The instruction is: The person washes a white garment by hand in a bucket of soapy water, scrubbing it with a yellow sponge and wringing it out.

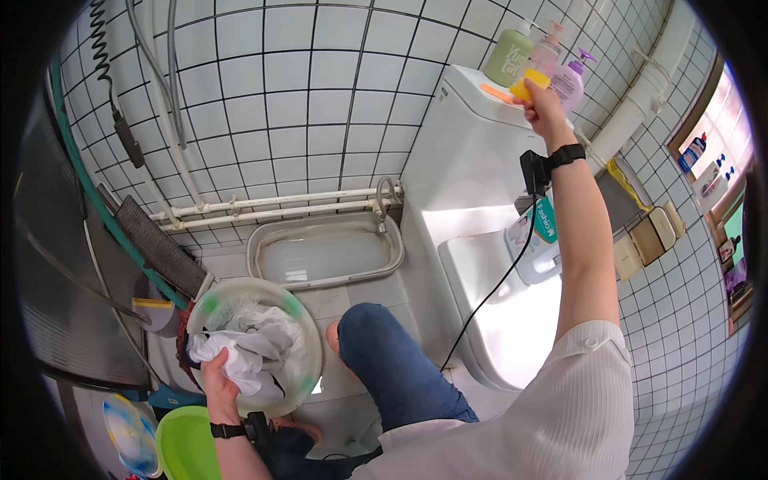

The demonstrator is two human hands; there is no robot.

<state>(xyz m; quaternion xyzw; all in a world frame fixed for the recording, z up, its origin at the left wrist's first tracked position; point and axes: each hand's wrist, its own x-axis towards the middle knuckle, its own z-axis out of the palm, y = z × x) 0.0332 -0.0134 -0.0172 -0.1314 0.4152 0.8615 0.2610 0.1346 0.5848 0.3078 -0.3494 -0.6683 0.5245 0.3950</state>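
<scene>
Left hand (219, 382) grips white cloth (260, 344) at the basin's (312, 324) left edge; right hand (547, 110) pinches a yellow block (536, 78) well rightward

Left grip (220, 381) low, right grip (547, 110) outstretched

pale lettering (518, 58) on green pump bottle (504, 62), white lettering (546, 214) (tilted) on teal-labelled bottle (534, 250)

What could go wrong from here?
The right grip, holding the yellow block, is close to the purple bottle and might knock it over. The black cable runs past the big bottle on the toilet lid and could snag it. The left wrist device sits near the sudsy basin and might get splashed.
</scene>
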